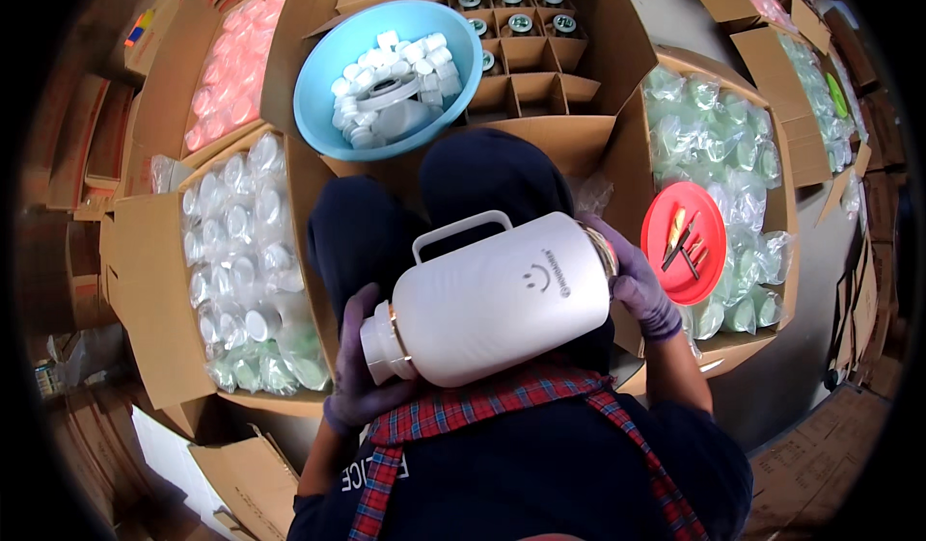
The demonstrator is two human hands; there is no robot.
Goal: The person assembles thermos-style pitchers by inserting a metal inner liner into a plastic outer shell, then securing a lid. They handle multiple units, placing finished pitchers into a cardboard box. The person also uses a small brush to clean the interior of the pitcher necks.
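A pale grey-white thermos jug [502, 300] with a loop handle lies on its side across my lap. My left hand [359, 363], in a purple glove, is wrapped round the white collar [382, 344] at its narrower end. At the opposite end, my right hand [632, 276], also gloved, grips the edge next to a shiny metallic ring [600, 248]. The handle [463, 230] points away from me. A smiling face and lettering are printed on the side facing up. Some of my right fingers are hidden behind the jug.
A blue basin [313, 107] of white caps rests beyond my knees, beside a divided carton [569, 128] holding several jars or bottles. Boxes of bagged clear parts [236, 242] and greenish parts [714, 136] flank me. A red dish [709, 228] with small tools sits on the right box.
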